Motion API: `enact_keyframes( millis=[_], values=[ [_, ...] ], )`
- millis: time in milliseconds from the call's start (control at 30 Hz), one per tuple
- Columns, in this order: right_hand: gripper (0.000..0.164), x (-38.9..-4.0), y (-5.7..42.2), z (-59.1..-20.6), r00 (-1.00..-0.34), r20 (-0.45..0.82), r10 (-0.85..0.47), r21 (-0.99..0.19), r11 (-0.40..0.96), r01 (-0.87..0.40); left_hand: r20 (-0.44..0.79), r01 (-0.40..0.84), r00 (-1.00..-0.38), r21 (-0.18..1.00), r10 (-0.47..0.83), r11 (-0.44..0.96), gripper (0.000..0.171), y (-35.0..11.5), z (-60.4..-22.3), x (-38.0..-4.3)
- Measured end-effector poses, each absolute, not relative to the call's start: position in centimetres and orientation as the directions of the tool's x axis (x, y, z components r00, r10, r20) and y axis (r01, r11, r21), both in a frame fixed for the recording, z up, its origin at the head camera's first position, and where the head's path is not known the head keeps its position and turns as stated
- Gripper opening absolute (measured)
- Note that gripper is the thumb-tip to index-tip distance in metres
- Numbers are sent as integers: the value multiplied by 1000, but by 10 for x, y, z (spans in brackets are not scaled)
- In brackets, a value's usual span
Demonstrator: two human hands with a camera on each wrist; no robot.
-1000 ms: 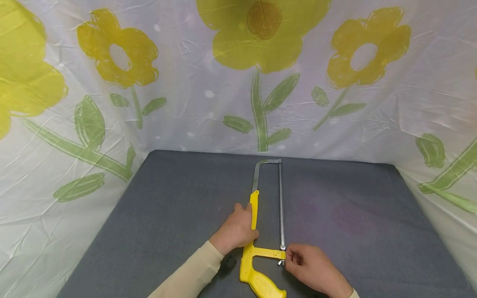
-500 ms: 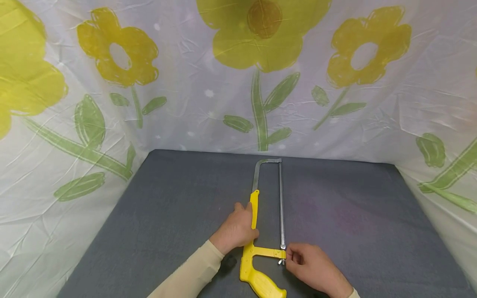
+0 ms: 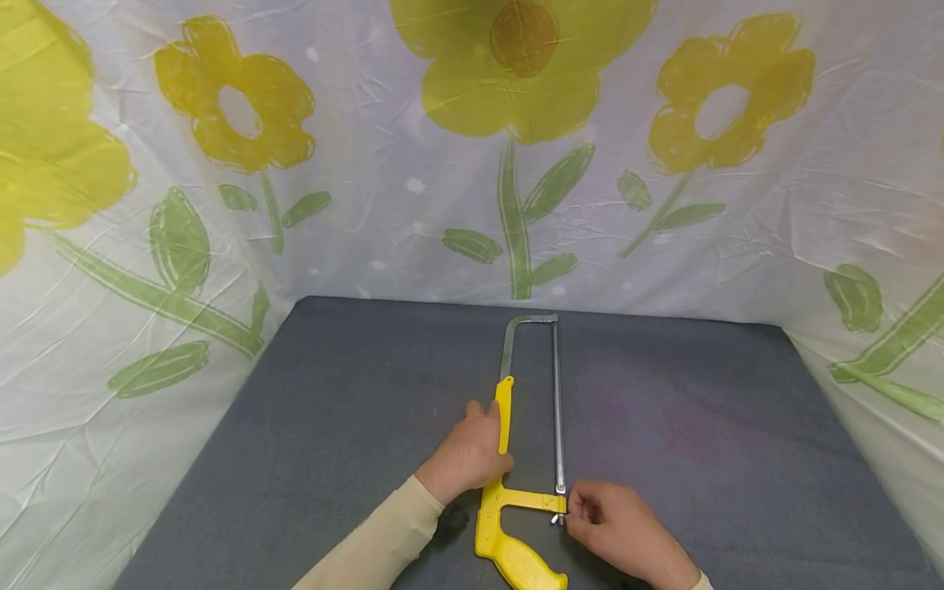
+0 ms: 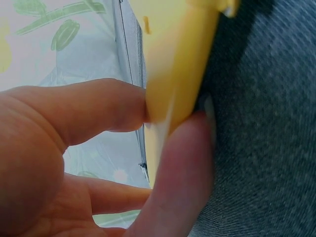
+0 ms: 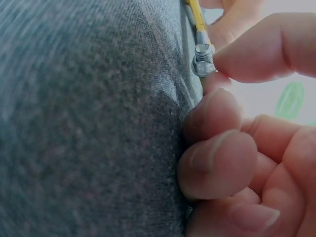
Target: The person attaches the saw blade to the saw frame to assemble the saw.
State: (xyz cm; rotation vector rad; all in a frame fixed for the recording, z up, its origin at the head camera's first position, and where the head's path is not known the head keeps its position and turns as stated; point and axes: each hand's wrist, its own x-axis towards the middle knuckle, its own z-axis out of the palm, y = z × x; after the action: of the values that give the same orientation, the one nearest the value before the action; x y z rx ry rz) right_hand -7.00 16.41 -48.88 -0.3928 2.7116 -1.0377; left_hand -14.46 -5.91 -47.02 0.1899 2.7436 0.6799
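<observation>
A hacksaw with a yellow grip and frame lies on the dark grey cloth, its silver front bow pointing away. Its blade runs along the right side. My left hand pinches the yellow frame midway, thumb on one face and fingers on the other, as the left wrist view shows. At the blade's near end, my right hand has thumb and forefinger at the end of the yellow crosspiece, beside the wing nut. In the right wrist view the thumb touches the threaded bolt; its other fingers are curled.
Grey cloth covers the table around the saw. White sheeting printed with yellow flowers hangs behind and along both sides. A small dark thing shows under the left wrist.
</observation>
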Motion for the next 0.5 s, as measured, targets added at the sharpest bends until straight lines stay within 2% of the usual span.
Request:
enact_keyframes(
  millis=[167,300,500],
  values=[
    [21,-70,165,-489,-938,-114,-328,-683,711,-165,-262,60,-943,469,204,881,90,-59,-470,-145],
    [20,-71,164,-488,-927,-182,-328,-697,708,-114,-257,55,-946,470,196,881,90,-59,-471,-145],
    [33,-73,160,-487,-918,-276,-284,-676,737,-24,-256,46,-949,467,185,883,91,-59,-472,-145]
  ],
)
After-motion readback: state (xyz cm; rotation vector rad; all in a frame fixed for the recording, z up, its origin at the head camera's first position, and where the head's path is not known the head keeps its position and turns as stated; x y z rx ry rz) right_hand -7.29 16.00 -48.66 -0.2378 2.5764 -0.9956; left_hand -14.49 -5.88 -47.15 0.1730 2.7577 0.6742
